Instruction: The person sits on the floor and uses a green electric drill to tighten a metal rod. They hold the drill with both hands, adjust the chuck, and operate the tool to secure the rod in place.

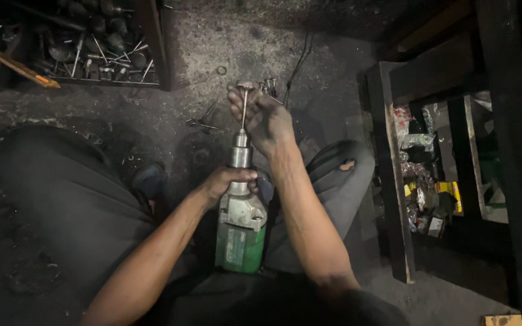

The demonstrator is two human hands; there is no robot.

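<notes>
A: Sitting on the grimy concrete floor [225, 54], the person has the electric drill [241, 223] stood upright between the knees, green body near, chuck pointing to the far side. Why upright?

B: I'd judge the legs brace it, so both hands stay free for the top end.

A: And that dark frame on the right?

B: A metal rack [394, 199], with crumpled wrappers and small packets inside. Far left sits a tray of valves and rods [98, 48], well apart from the work.

A: What are the hands doing?

B: The left hand [228, 180] has its grip wrapped tight around the drill's silver neck just below the chuck, steadying it. The right hand [264, 118] reaches over from the right, its fingers pinched on the flat head of a slim engine valve [244, 107].

A: Where does the valve sit?

B: Its stem runs straight down into the chuck, in line with the drill. Whether the chuck clamps it yet, I cannot tell.

A: Anything smaller?

B: A few loose valves [269, 86] just behind the right hand, and a small ring [221, 70] on the floor further off.
</notes>
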